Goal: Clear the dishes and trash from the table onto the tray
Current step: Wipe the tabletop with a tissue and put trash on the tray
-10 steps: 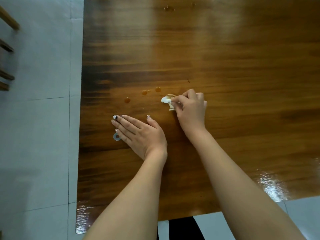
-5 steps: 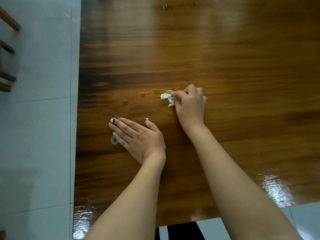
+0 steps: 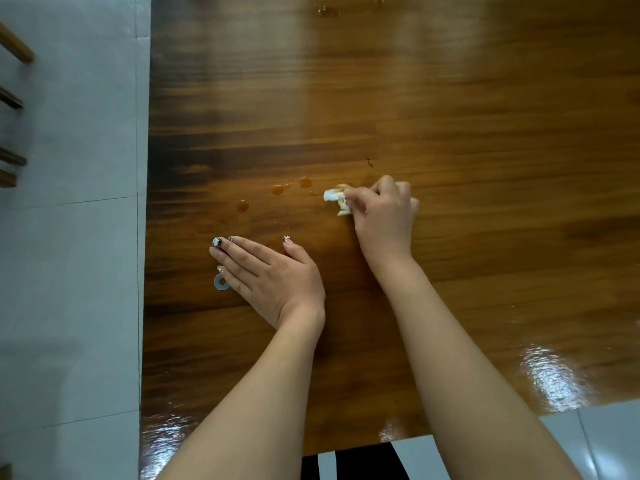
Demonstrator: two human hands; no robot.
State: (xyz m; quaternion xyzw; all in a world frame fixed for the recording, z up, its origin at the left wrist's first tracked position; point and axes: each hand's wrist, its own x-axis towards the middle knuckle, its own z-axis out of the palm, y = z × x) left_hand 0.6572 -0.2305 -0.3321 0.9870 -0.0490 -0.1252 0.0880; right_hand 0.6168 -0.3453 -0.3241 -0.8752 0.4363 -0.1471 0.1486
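Note:
My right hand (image 3: 382, 213) grips a crumpled white tissue (image 3: 337, 199), stained brownish, and presses it on the glossy wooden table (image 3: 450, 116). Just left of the tissue lie several orange-brown sauce drops (image 3: 277, 190). My left hand (image 3: 270, 271) lies flat on the table with straight fingers pointing left. A small metal ring (image 3: 221, 282) sits on the wood at its little finger. No tray or dishes are in view.
The table's left edge (image 3: 147, 237) borders grey floor tiles. Wooden chair parts (image 3: 12, 109) show at the far left. More small sauce spots (image 3: 325, 10) sit at the table's far side. The near edge is by my body.
My right hand with the tissue has shifted slightly up and to the right on the table. My left hand has stayed flat in place.

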